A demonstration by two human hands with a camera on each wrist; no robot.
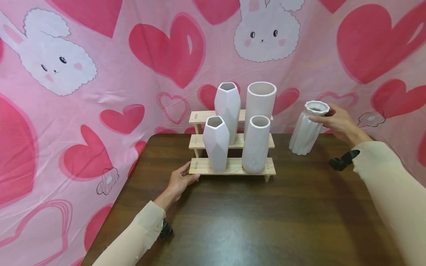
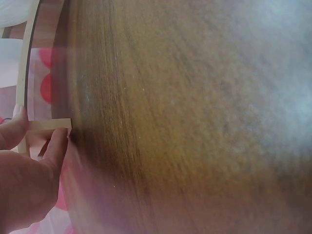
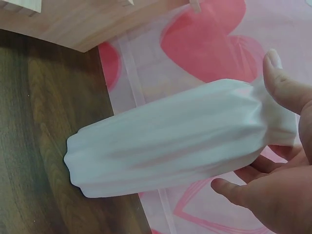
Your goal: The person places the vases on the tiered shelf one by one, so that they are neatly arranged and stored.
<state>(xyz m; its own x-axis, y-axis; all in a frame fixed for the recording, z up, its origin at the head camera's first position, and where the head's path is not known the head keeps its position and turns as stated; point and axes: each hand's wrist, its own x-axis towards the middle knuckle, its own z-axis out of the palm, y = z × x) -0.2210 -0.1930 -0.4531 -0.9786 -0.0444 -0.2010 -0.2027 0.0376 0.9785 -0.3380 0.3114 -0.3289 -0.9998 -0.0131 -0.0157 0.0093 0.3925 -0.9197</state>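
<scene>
My right hand (image 1: 342, 123) grips a white fluted vase (image 1: 305, 129) by its neck, just under the scalloped rim. The vase leans a little, and I cannot tell if its base touches the table. In the right wrist view the thumb lies along one side of the neck of this vase (image 3: 170, 139). My left hand (image 1: 178, 183) holds the left end of the lowest step of a three-step wooden display stand (image 1: 235, 166); the left wrist view shows fingers at the stand's leg (image 2: 51, 125). On the stand are faceted vases (image 1: 216, 146) and round vases (image 1: 255, 147), all white.
The stand is on a dark brown wooden table (image 1: 233, 218), near its back edge. Behind it hangs a pink cloth (image 1: 139, 70) with hearts and rabbits. A taller faceted vase (image 1: 227, 107) and a wider cylindrical vase (image 1: 261, 101) stand in the rear row.
</scene>
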